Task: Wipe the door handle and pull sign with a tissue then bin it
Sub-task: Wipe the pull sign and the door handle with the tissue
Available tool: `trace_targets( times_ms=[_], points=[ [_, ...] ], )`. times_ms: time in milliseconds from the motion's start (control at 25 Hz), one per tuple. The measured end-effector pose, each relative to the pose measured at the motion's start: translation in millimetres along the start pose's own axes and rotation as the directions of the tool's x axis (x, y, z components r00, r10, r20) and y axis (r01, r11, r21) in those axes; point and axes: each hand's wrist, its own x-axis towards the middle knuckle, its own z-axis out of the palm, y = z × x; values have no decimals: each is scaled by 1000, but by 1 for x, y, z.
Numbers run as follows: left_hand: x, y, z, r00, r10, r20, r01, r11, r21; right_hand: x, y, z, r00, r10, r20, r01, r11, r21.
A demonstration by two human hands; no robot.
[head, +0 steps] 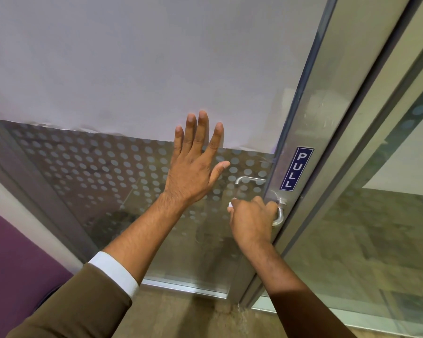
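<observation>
The right hand [250, 219] is closed around the door handle [280, 213], a bit of white tissue [230, 204] showing at its knuckles. Left of the handle, the left hand [195, 164] lies flat and open on the dotted glass door [95, 172]. Just above the handle sits the blue pull sign [296, 169].

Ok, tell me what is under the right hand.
The right hand is closed round the door handle. A bit of white tissue shows at its left edge. The rest of the tissue and most of the handle are covered.
</observation>
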Motion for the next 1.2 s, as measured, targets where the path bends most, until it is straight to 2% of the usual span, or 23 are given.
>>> trace_targets(
  times_ms=[80, 200, 320, 480, 640, 880, 1040, 1200],
  points=[
    [0, 0, 0, 1000, 3, 8, -3, 1000, 11, -16, 12, 4, 1000, -14, 9, 14, 999, -35],
    [1, 0, 1, 1000, 2, 11, -2, 1000, 30, -28, 29, 8, 996, -36, -85, 33, 999, -34],
    [1, 3, 2, 1000, -5, -3, 5, 1000, 6, -15, 19, 6, 997, -46, -63, 45, 999, -17],
    [0, 1, 2, 1000, 1, -8, -1, 1000, 7, 6, -5, 3, 999, 35, 2, -35, 999, 41],
    [0, 1, 1, 1000, -2, 1, 2, 1000, 11, -10, 13, 8, 999, 8, -39, -7, 1000, 16],
    [0, 2, 3, 1000, -8, -3, 8, 1000, 16, -1, 2, 5, 1000, 26, -18, -23, 993, 117],
    [0, -1, 1, 1000, 2, -4, -2, 1000, 13, -4, 0, 2, 1000, -22, 22, 21, 999, 36],
    [1, 1, 1, 1000, -6, -2, 6, 1000, 17, -20, 16, 7, 999, -15, -29, 15, 1000, -13]
  ],
)
